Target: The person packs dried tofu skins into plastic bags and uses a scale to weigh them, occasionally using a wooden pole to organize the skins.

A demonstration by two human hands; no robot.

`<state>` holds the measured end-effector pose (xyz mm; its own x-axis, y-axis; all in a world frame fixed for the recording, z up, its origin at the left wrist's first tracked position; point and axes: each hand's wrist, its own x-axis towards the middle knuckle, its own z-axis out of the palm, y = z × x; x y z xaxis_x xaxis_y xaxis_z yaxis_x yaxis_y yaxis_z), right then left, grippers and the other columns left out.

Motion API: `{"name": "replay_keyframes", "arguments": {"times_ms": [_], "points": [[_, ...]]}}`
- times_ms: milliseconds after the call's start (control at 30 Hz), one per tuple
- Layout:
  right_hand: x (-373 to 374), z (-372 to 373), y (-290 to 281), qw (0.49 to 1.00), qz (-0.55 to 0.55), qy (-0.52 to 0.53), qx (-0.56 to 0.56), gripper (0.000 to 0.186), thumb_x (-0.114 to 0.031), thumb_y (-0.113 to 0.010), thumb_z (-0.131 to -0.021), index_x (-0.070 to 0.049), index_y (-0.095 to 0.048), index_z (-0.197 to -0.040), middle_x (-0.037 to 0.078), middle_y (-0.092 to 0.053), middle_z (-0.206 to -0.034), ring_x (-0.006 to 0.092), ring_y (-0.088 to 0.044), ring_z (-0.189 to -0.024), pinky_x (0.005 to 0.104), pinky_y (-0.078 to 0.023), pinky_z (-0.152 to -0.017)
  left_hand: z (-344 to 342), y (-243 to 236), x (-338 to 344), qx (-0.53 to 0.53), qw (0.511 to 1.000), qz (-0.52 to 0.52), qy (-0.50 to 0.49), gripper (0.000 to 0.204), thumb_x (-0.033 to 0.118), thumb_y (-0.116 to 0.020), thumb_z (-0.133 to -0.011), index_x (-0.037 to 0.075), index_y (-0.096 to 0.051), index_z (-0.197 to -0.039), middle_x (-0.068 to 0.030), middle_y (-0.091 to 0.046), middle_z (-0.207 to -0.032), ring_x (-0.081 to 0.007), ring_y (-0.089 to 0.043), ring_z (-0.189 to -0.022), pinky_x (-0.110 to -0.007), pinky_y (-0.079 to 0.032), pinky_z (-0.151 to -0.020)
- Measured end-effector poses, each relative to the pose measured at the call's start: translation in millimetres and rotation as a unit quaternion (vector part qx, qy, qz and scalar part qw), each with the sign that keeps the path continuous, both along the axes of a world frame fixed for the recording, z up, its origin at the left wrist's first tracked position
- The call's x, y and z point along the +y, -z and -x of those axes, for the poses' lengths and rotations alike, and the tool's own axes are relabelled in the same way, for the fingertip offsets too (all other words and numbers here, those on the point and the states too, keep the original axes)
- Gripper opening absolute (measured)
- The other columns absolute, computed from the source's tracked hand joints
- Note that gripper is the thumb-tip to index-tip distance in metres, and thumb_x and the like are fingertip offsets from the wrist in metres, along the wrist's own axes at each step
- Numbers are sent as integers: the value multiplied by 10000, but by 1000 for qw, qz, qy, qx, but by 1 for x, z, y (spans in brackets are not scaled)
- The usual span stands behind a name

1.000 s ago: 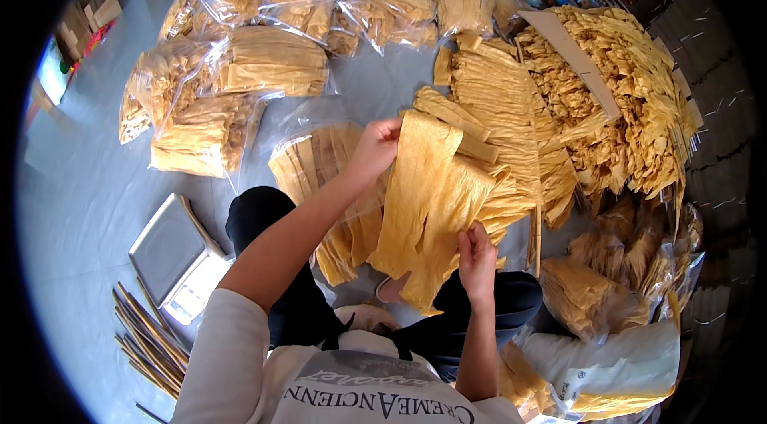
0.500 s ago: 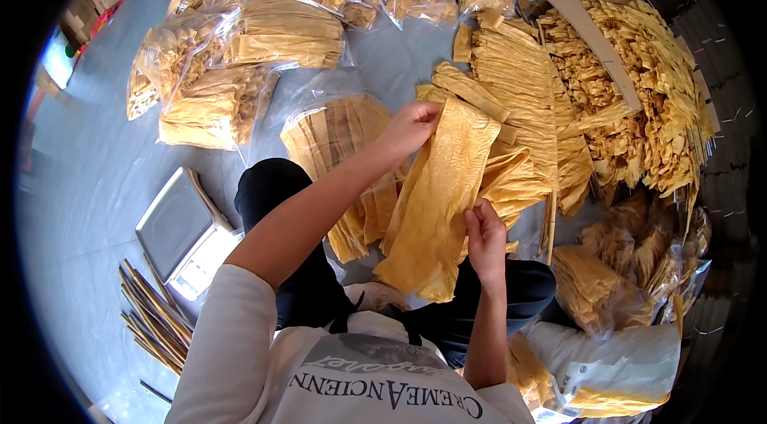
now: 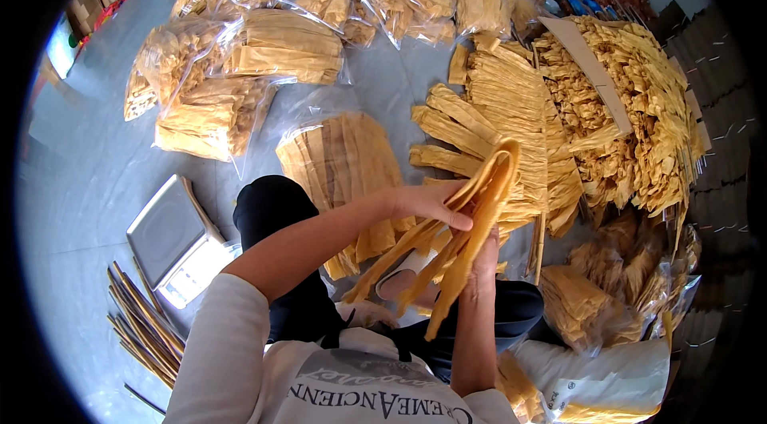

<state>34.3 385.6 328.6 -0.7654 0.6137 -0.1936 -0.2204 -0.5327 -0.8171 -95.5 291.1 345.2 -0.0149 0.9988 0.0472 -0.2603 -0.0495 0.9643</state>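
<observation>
Between my two hands hang folded strips of wrinkled yellow tofu skin (image 3: 461, 260), bent over at the top with their loose ends spread downward. My left hand (image 3: 438, 203) grips the strips near the fold, thumb on the near side. Lower down, my right hand (image 3: 482, 254) closes round their right side, its fingers partly hidden behind the strips. Just beyond lie several loose tofu skin strips (image 3: 459, 122), beside a long row of tofu skin (image 3: 503, 96) lined up along a stick. A clear bag of tofu skin (image 3: 343, 160) lies left of my hands, its near end behind my left forearm.
Filled clear bags (image 3: 284, 44) stand across the far left floor. A tall tofu skin pile (image 3: 655, 104) with a cardboard strip (image 3: 591, 68) rises at right. A flat scale (image 3: 176, 224) and several thin sticks (image 3: 144, 324) lie left; a white sack (image 3: 599, 380) is near right.
The strip that was held out flat is now folded over in a bunch with its ends hanging. My left hand came nearer and lower; my right hand moved in under the bunch.
</observation>
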Motion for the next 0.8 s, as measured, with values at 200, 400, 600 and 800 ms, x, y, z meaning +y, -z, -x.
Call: {"name": "replay_keyframes", "arguments": {"times_ms": [200,400,600,800], "points": [[5,8,1,1000,24,-3,0,191,-29,-426,-883,1,-546,-1028,91,-592,-900,162,-589,-771,251,-500,-669,-1,10,4,-23,1000,-7,16,976,307,-773,-662,38,-157,-1370,-99,-420,-1224,-203,-402,-1134,-327,-319,-967],[9,12,6,1000,22,14,0,205,-42,-422,-887,10,-528,-1055,98,-587,-923,169,-591,-787,256,-502,-678,-7,8,5,24,996,33,-83,1092,281,-816,-600,16,-101,-1381,-163,-349,-1313,-250,-340,-1222,-338,-272,-1017],[5,10,14,998,36,51,-24,224,-56,-419,-892,18,-509,-1083,105,-581,-945,176,-593,-803,262,-504,-687,-11,16,9,35,992,6,-121,1146,245,-829,-576,20,-53,-1389,-180,-332,-1326,-245,-311,-1249,-322,-275,-1016],[-1,1,21,997,22,60,-47,250,-78,-417,-898,27,-491,-1113,112,-576,-965,185,-594,-827,269,-504,-698,-15,18,11,87,977,-140,-132,1083,177,-792,-608,38,-60,-1395,-179,-367,-1303,-244,-355,-1216,-317,-297,-1003]]}}
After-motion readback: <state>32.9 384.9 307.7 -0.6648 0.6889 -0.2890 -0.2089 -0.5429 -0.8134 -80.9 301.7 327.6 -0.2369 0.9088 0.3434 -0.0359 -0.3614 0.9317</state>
